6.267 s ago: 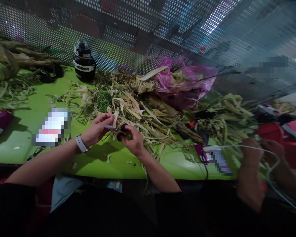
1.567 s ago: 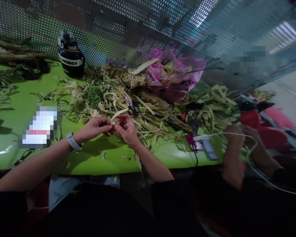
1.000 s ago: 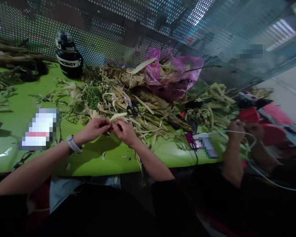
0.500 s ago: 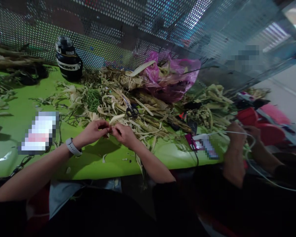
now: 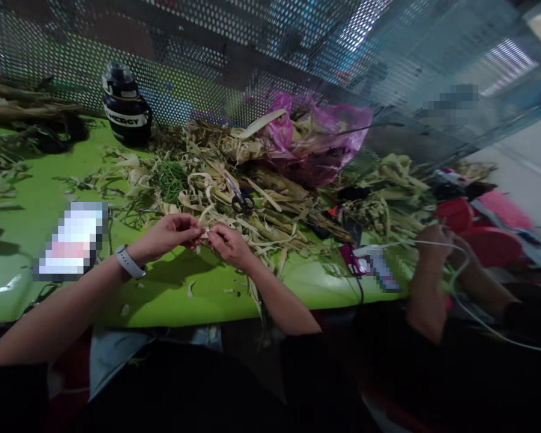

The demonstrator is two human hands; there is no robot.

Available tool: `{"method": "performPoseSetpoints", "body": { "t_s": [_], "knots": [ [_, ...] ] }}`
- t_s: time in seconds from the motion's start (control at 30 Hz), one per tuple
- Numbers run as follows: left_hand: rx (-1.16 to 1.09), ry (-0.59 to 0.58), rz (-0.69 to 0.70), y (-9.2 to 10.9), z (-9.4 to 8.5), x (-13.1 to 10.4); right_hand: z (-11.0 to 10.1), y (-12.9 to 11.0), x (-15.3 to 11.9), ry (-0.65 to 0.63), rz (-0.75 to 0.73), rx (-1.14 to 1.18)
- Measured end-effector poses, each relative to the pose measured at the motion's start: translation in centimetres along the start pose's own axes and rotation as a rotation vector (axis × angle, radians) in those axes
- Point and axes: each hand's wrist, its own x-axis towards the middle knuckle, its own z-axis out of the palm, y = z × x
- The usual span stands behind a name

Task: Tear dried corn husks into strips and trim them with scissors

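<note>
Near the left of the lime-green, glossy tabletop (image 5: 171,304), towards its front edge, lies a pixelated phone with a lit, whitish screen (image 5: 74,240); farther right, at the back edge, stands a rounded black bottle with a white lettered band (image 5: 127,120). Next comes the person's left hand (image 5: 174,233), a pale watch strap at its wrist, thumb and fingers pinched on a small, cream-coloured strip of dry plant matter (image 5: 202,220). The strip is above the tabletop's front half, in front of the pile; it looks thin, curved and papery, though fingers hide its lower end. The right hand (image 5: 231,245) meets it from the other side, fingertips closed on the same piece. The step in hand appears to be fine two-handed shaping or joining; the next move seems to call for a light, steady pinch so the strip does not split. Just beyond, black-handled metal scissors (image 5: 240,196) rest unheld on the tangled, straw-coloured pile of dried leaves and stalks (image 5: 270,224), stretching right towards a crumpled, translucent pink plastic bag (image 5: 331,150).
</note>
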Motion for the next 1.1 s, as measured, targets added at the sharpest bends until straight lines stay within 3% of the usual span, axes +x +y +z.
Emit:
{"method": "performPoseSetpoints", "body": {
  "t_s": [0.23,0.4,0.67,1.1],
  "knots": [
    [-0.13,0.0,-0.085,0.4,-0.6,-0.1,-0.2,0.4,-0.1,0.169,-0.208,-0.057],
    [-0.152,-0.026,-0.097,0.2,-0.5,-0.1,-0.5,0.7,0.1,0.209,-0.386,-0.128],
    [-0.143,-0.035,-0.088,0.1,0.0,-0.2,-0.1,0.7,-0.2,0.272,-0.486,-0.161],
    [-0.193,0.062,-0.059,-0.1,0.7,-0.4,0.7,1.0,-0.5,0.298,-0.209,-0.135]
  ]
}}
